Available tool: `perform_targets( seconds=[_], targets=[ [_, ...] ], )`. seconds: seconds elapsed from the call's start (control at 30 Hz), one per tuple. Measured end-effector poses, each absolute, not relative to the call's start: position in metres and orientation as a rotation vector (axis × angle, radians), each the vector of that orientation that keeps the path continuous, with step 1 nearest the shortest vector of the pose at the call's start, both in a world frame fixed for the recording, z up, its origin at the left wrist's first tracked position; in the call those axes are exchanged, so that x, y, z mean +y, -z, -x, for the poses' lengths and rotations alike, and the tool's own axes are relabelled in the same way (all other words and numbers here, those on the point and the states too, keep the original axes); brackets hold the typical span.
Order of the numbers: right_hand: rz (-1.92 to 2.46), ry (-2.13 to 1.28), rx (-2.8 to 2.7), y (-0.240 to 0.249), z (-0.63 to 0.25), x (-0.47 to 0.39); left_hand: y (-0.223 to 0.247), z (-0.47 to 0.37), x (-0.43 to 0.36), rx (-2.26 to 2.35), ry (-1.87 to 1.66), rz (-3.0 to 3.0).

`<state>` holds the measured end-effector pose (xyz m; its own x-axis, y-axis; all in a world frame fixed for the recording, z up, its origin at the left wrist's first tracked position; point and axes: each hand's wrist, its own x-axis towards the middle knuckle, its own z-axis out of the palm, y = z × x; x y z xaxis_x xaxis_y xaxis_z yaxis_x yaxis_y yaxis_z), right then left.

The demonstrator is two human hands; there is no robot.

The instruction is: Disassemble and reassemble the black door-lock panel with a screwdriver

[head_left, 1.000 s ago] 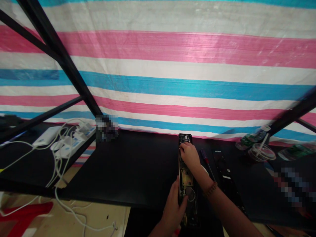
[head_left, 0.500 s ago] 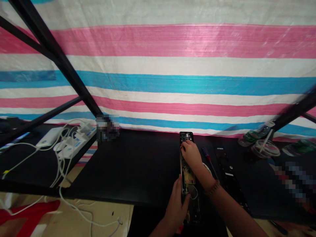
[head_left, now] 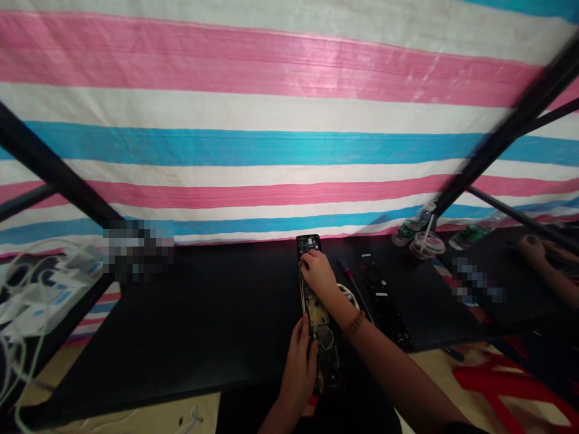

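A long, narrow black electronic device (head_left: 320,310) lies opened in front of me, overhanging the table's near edge, with boards and a loose white wire showing. My left hand (head_left: 298,355) grips its left side near the lower end, thumb over the top. Over its upper part my right hand (head_left: 319,271) is bent down with the fingertips pinched together. What they hold, if anything, is hidden. To the right of the device lies a screwdriver (head_left: 346,267) with a dark and red handle. Beyond that is a long black panel (head_left: 382,295) with small white labels.
White cables and a power strip (head_left: 49,301) crowd the left. A lidded plastic cup with a straw (head_left: 427,246) and clear bottles (head_left: 470,234) stand back right. Another person's hand (head_left: 532,250) rests at the far right. Black frame bars (head_left: 502,138) slant down on both sides before a striped sheet.
The view has swung to the right, bringing another person's arm and a red stool into sight. Both my hands keep about the same places on the device.
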<state>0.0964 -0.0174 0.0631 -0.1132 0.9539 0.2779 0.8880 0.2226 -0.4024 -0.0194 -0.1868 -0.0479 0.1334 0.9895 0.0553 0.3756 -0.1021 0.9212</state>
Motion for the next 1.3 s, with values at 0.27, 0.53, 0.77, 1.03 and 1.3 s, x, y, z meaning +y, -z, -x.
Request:
perform_targets(
  seconds=[0.27,0.53,0.77,1.03,1.3],
  targets=[
    [1.596,-0.143,-1.858,-0.061,-0.120,-0.045,0.051,0.020,-0.182,1.382,-1.040,-1.689],
    [2.000,-0.116,-1.511,-0.019,-0.259,-0.081,0.037,0.019,-0.186,1.373,-1.015,-1.634],
    [2.206,-0.152,-1.453,0.008,-0.301,-0.081,0.011,0.069,-0.168,1.633,-1.091,-1.655],
    [2.201,-0.290,-1.482,0.025,-0.330,-0.128,0.007,0.085,-0.168,1.555,-0.932,-1.682],
    [1.923,-0.407,-1.506,0.051,-0.321,-0.222,-0.028,0.009,-0.182,1.237,-1.058,-2.059]
  ],
)
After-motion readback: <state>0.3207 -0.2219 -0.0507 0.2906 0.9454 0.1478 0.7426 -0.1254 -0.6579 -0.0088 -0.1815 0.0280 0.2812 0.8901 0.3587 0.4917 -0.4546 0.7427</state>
